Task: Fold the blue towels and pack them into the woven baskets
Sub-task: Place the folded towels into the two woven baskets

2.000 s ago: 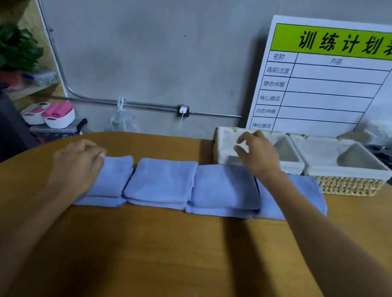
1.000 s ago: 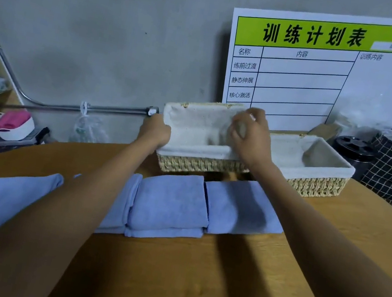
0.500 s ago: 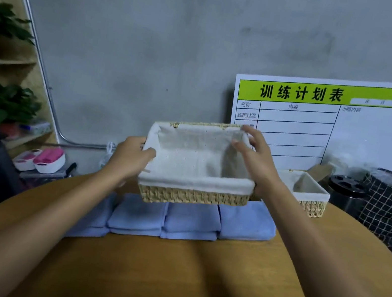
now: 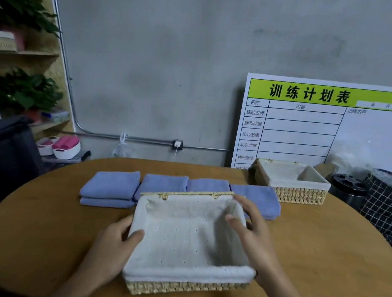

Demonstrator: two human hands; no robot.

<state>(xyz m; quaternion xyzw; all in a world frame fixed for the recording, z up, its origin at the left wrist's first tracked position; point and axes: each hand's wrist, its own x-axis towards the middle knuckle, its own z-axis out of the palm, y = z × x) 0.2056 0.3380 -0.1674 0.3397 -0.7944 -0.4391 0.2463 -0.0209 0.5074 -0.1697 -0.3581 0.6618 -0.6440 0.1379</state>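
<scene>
Head view: both hands, left (image 4: pixel 111 246) and right (image 4: pixel 251 239), grasp the rim of a lined basket (image 4: pixel 182 280) before four folded blue towels (image 4: pixel 110 184), where overstuffing could spring folds loose.

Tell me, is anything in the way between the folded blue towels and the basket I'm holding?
Nothing visible. The near basket sits just in front of the blue towels, its lined inside empty. The left hand and right hand grip its sides.
</scene>
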